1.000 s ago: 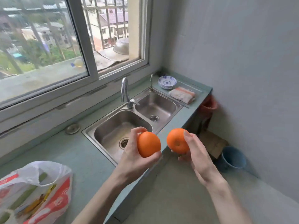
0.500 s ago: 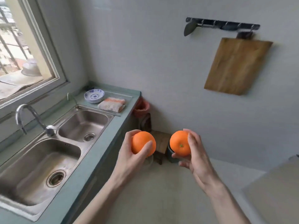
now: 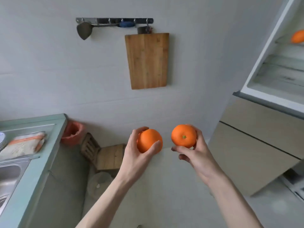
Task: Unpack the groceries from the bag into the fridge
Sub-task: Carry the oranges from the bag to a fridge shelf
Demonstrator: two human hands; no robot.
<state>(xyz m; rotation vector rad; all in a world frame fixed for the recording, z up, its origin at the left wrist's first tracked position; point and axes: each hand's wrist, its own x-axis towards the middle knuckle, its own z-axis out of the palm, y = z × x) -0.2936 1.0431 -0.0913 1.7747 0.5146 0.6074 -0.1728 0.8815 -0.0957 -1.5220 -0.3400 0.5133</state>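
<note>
- The left hand [image 3: 136,155] holds an orange [image 3: 148,140]. The thumb and fingers curl round it from below and from the side.
- The right hand [image 3: 195,153] holds a second orange [image 3: 183,136]. The fingers wrap round its back and its underside. The little green stem spot faces the camera.
- The two oranges are side by side in the air, near each other but not touching. They are in front of the white wall [image 3: 65,71], above the floor.
- The fridge [image 3: 269,66] is on the right with its top part open. A third orange [image 3: 298,36] sits on a high shelf inside it.
- Below the open part, the fridge has pale drawer fronts [image 3: 250,145].
- A wooden cutting board [image 3: 147,60] hangs on the wall from a metal hook rail [image 3: 113,20]. A metal spatula [image 3: 84,31] hangs from the rail too.
- On the left is a green counter [image 3: 41,162] with a steel sink [image 3: 8,180] in it. A folded cloth [image 3: 23,143] lies on the counter beside the sink.
- A red bin [image 3: 73,133] stands on the floor just past the end of the counter. A small wooden chair [image 3: 105,153] stands near it.
</note>
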